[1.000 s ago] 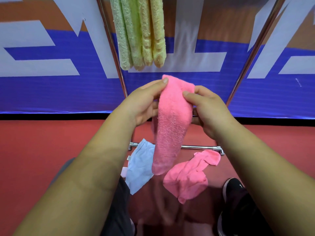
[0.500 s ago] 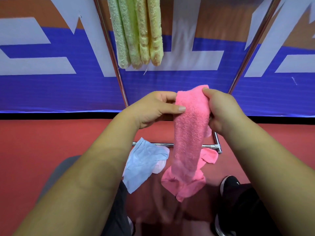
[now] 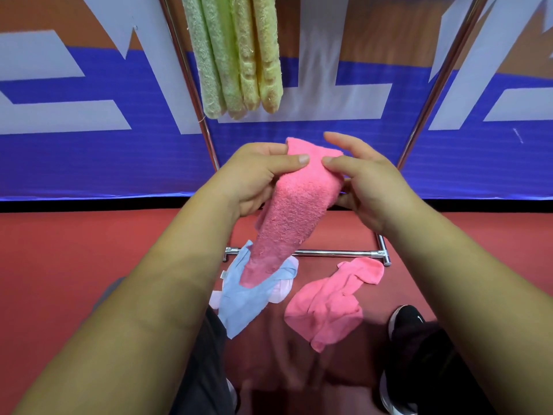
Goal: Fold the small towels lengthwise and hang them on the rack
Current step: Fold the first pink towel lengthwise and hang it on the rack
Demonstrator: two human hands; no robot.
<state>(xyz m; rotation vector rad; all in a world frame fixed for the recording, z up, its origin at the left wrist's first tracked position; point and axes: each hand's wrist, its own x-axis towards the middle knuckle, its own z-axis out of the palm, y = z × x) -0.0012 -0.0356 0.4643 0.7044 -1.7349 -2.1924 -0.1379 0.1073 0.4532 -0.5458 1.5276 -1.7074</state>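
Two pink towels (image 3: 293,211) (image 3: 326,310) (one held), one blue towel (image 3: 248,298), two hanging green-yellow towels (image 3: 215,55) (image 3: 263,52).

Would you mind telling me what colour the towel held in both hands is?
Pink; the held towel shows best in the head view, pinched between the left hand and right hand.

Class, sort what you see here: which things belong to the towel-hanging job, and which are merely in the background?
Job: pink towel held by left hand and right hand; rack; hung green towels; floor towels, blue and pink.

Background: banner; black shoe.
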